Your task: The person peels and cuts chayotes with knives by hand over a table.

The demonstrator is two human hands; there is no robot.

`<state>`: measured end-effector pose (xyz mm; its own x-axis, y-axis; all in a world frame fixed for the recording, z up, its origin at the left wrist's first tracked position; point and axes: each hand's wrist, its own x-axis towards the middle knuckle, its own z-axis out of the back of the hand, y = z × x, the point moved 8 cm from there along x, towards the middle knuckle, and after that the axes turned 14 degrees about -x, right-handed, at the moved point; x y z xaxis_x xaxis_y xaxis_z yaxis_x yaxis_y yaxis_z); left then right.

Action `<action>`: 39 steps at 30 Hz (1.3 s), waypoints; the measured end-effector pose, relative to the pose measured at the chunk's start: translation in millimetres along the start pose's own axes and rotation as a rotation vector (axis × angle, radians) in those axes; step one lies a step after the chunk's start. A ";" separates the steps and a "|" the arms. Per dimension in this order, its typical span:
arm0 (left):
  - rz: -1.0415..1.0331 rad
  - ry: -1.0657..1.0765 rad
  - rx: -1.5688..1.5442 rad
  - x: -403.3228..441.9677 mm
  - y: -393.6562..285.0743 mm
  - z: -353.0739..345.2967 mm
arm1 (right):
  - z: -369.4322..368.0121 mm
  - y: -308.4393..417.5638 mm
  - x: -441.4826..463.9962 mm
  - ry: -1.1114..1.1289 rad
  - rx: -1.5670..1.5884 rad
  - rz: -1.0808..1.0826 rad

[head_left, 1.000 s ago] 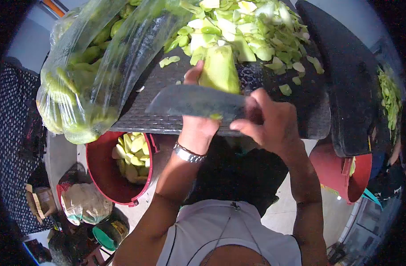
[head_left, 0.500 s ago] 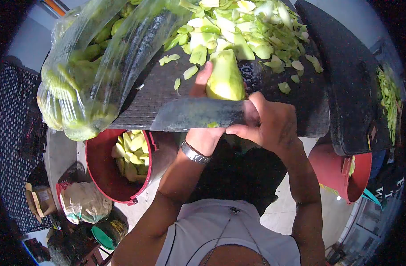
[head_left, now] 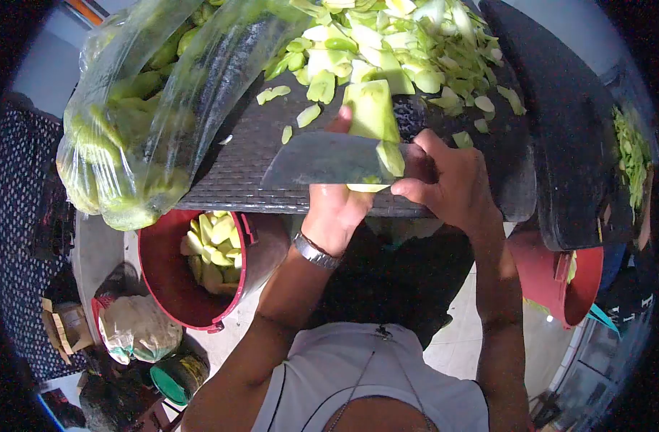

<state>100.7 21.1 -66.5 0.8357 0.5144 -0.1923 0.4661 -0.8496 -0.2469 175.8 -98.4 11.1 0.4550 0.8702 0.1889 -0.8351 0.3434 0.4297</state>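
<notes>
Gripping a broad-bladed knife (head_left: 315,162), the right hand (head_left: 452,180) shows, in the head view, fingers clamped on the handle (head_left: 421,164). The left hand (head_left: 337,212), partly hidden behind the knife, clasps a partly peeled green fruit (head_left: 371,108) above the dark woven table (head_left: 250,165). A cut strip (head_left: 391,159) lies against the knife. Peelings (head_left: 383,57) are heaped beyond; a red bucket (head_left: 159,263) holding pale pieces stands below left.

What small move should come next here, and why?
Probably the right hand should ease the knife forward, away from the body, to free the strip of peel: it lies over the blade and seems to meet the green fruit, which the left hand holds.
</notes>
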 end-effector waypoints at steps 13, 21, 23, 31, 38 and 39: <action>-0.021 -0.009 0.036 -5.3 -4.3 -12.3 | 2.7 -24.2 20.2 -0.054 0.133 -0.185; 0.012 0.122 0.061 5.5 -5.6 -20.5 | 6.4 14.2 8.0 -0.045 -0.053 0.062; 0.014 0.008 -0.098 -0.3 -2.2 -9.3 | 5.3 -2.8 12.6 -0.087 -0.055 0.032; 0.058 0.033 -0.096 -1.7 0.8 -6.8 | 4.7 2.8 6.6 -0.080 -0.004 0.095; 0.219 0.209 -0.136 -18.1 3.4 -33.7 | 24.6 -93.0 40.4 -0.277 -0.140 -0.103; 0.199 0.203 -0.134 -18.2 -0.2 -32.7 | 27.1 -101.0 43.4 -0.253 -0.125 -0.175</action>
<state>94.9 8.1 -31.8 0.9490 0.3141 -0.0269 0.3105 -0.9460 -0.0937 288.2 -104.9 -0.1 0.6444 0.6839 0.3421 -0.7617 0.5344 0.3665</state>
